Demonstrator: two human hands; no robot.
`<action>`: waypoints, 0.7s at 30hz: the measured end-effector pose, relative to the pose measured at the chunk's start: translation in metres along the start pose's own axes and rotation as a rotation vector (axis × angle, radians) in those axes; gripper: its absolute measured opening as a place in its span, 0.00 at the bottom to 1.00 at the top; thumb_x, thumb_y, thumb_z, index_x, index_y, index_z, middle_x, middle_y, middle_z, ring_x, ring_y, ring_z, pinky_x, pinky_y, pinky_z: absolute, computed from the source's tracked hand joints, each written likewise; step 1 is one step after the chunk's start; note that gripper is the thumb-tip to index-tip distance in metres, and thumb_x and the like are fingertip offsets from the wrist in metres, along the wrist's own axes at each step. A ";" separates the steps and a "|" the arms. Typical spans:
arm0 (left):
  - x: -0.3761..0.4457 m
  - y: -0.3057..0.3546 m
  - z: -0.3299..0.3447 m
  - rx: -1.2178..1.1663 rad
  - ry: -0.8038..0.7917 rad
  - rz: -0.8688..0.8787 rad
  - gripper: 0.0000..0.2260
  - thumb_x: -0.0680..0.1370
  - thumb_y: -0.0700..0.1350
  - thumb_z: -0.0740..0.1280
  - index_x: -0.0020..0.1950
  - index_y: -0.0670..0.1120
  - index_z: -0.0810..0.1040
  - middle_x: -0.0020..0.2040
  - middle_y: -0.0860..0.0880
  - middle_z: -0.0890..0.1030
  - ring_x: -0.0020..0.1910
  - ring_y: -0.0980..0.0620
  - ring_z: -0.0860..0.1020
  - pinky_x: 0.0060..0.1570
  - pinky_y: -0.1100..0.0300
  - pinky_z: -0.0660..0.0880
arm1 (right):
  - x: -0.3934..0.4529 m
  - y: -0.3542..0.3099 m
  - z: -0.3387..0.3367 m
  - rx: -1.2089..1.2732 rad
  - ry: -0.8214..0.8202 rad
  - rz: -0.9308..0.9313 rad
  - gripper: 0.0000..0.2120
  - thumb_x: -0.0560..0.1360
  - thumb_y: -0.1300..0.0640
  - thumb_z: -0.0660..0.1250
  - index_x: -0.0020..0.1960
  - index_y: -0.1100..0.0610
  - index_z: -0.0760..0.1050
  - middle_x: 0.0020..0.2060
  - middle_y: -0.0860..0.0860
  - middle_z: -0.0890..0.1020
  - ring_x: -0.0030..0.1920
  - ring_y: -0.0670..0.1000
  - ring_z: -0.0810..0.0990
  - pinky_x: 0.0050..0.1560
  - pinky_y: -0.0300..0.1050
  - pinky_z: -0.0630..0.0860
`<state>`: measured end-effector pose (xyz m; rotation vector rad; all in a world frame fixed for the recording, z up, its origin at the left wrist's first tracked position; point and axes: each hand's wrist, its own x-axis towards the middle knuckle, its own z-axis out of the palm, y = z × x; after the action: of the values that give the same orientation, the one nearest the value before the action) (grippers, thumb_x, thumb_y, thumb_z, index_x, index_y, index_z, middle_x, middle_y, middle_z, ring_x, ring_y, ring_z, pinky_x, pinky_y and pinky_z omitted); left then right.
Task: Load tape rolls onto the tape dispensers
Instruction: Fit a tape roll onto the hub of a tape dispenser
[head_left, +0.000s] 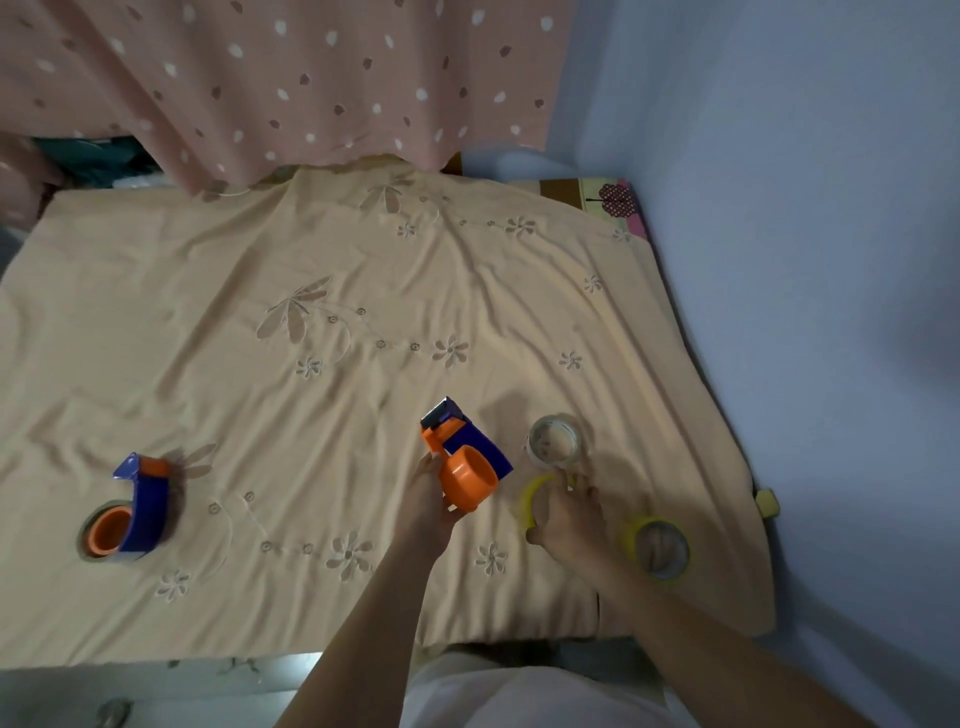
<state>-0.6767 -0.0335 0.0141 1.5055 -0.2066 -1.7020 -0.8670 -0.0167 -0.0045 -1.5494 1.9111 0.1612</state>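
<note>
With our left hand (431, 501) gripping the blue-and-orange plastic tape dispenser (462, 457), and our right hand (563, 512) just beside it curled round the yellow tape roll (531, 501), we should square the roll's hole to the dispenser's orange hub before pushing.

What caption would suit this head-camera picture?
Left hand holds an empty dispenser; right hand grips a yellow tape roll.

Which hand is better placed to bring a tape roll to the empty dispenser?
Right, probably. The right hand already grips the yellow tape roll, while the left hand holds the empty dispenser by its orange hub.
</note>
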 end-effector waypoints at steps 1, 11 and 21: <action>-0.002 0.002 0.002 0.005 0.010 0.018 0.17 0.86 0.52 0.58 0.74 0.52 0.70 0.67 0.45 0.78 0.59 0.43 0.79 0.53 0.46 0.77 | 0.001 0.001 -0.009 0.085 0.024 -0.019 0.50 0.61 0.45 0.77 0.76 0.55 0.57 0.68 0.59 0.68 0.66 0.63 0.70 0.62 0.51 0.72; -0.024 0.031 0.043 0.086 -0.101 0.285 0.17 0.85 0.49 0.60 0.74 0.53 0.72 0.58 0.49 0.85 0.52 0.49 0.83 0.43 0.54 0.77 | -0.025 -0.010 -0.123 0.753 0.006 -0.295 0.31 0.66 0.47 0.78 0.67 0.49 0.73 0.59 0.45 0.81 0.58 0.47 0.81 0.53 0.41 0.79; -0.047 0.052 0.077 0.056 -0.229 0.414 0.17 0.86 0.50 0.57 0.75 0.50 0.72 0.67 0.44 0.82 0.65 0.41 0.80 0.65 0.39 0.76 | -0.036 -0.025 -0.153 0.810 -0.048 -0.358 0.29 0.67 0.47 0.77 0.66 0.44 0.73 0.59 0.46 0.81 0.60 0.46 0.80 0.58 0.51 0.80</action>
<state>-0.7238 -0.0655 0.1012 1.2016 -0.6459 -1.5334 -0.9044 -0.0676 0.1413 -1.2511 1.3542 -0.6467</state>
